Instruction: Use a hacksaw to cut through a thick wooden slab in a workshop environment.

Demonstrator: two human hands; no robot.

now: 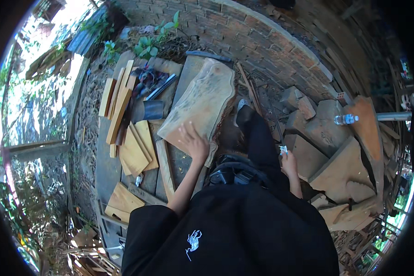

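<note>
My left hand [193,143] rests with its fingers spread on a pale, live-edge wood slab [201,99], near the slab's lower end. The slab has a wavy bark edge on the right and dark mottling across its top, and lies on grey boards [189,74]. My right hand [288,162], lower down beside my dark-trousered leg [255,140], grips a small white-and-blue crumpled item [283,149]. A long narrow offcut [165,168] lies just below the slab's left corner.
Stacked planks [118,106], thin panels [135,149] and a dark metal piece [152,110] lie to my left. Wood chunks [336,181] and bricks [307,107] are piled to my right, with a plastic bottle [346,119] beside a metal pipe [393,116]. A brick wall [257,34] curves across the back.
</note>
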